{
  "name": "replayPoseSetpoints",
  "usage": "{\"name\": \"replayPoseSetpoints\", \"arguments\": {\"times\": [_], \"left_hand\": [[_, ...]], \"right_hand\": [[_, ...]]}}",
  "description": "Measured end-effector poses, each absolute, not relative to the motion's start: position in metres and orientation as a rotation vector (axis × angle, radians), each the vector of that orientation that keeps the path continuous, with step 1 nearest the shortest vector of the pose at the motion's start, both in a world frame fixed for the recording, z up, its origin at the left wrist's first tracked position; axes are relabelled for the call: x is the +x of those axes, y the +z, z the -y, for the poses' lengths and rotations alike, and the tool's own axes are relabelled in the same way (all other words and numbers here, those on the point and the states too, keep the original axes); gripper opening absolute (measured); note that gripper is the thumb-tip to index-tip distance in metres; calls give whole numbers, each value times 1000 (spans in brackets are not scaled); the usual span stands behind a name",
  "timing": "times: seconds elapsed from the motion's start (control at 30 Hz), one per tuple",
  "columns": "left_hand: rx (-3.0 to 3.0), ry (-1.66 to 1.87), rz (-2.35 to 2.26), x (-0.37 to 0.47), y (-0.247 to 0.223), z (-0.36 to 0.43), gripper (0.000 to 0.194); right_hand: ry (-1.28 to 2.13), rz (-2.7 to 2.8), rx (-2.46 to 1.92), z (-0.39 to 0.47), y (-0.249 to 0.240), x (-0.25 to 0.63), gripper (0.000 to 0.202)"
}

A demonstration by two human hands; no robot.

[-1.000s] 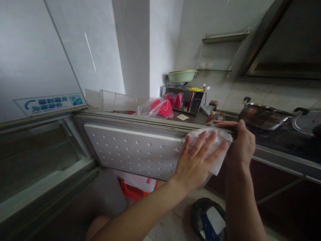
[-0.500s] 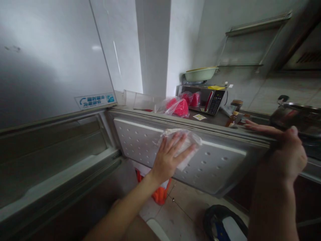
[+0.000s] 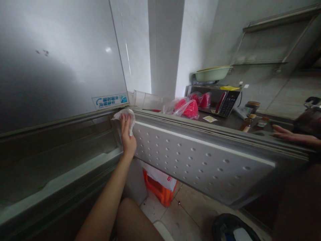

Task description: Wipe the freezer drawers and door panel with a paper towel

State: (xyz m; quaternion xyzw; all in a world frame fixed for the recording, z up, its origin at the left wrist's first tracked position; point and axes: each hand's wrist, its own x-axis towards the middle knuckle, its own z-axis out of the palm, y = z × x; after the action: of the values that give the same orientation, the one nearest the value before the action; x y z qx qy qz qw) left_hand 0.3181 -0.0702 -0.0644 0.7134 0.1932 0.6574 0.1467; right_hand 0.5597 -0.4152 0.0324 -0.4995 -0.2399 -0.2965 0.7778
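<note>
A freezer door [image 3: 175, 150] with a dimpled white inner panel stands open across the middle of the view. My left hand [image 3: 127, 132] presses a white cloth [image 3: 131, 117] against the hinge-side corner of the door, beside the open freezer compartment [image 3: 50, 160]. The cloth lies under its fingers. At the right edge, my right hand [image 3: 296, 136] is at the door's far end, with its fingers stretched over the top edge. The rest of that hand is dark or out of view.
Behind the door, a counter holds red items in clear plastic [image 3: 189, 108], a microwave [image 3: 213, 98] under a green basin [image 3: 213, 74], and bottles [image 3: 247, 123]. Below are an orange stool [image 3: 164, 195] and a black-lined bin [image 3: 225, 222].
My left hand has moved left with the cloth, from the middle of the door panel to its hinge-side corner. The view has shifted, and my right hand now sits farther right.
</note>
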Motion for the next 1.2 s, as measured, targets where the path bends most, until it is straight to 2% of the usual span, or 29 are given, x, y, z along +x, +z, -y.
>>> {"name": "replayPoseSetpoints", "arguments": {"times": [0.1, 0.27, 0.6, 0.8, 1.03, 1.2], "left_hand": [[2005, 1936, -572, 322, -64, 72, 74], [2302, 1892, -546, 333, -65, 110, 69], [2654, 1649, 23, 384, -38, 249, 49], [2826, 1611, 351, 410, -27, 310, 47], [2942, 1530, 555, 413, -4, 326, 43], [2844, 1622, 580, 397, -24, 296, 40]], "right_hand": [[-561, 478, -968, 414, 34, 562, 57], [-591, 500, -966, 412, 36, 559, 61], [-610, 590, -877, 416, 30, 562, 54], [-589, 634, -890, 419, 30, 558, 56], [-506, 678, -1037, 427, 31, 558, 69], [-538, 678, -937, 426, 28, 565, 66]]}}
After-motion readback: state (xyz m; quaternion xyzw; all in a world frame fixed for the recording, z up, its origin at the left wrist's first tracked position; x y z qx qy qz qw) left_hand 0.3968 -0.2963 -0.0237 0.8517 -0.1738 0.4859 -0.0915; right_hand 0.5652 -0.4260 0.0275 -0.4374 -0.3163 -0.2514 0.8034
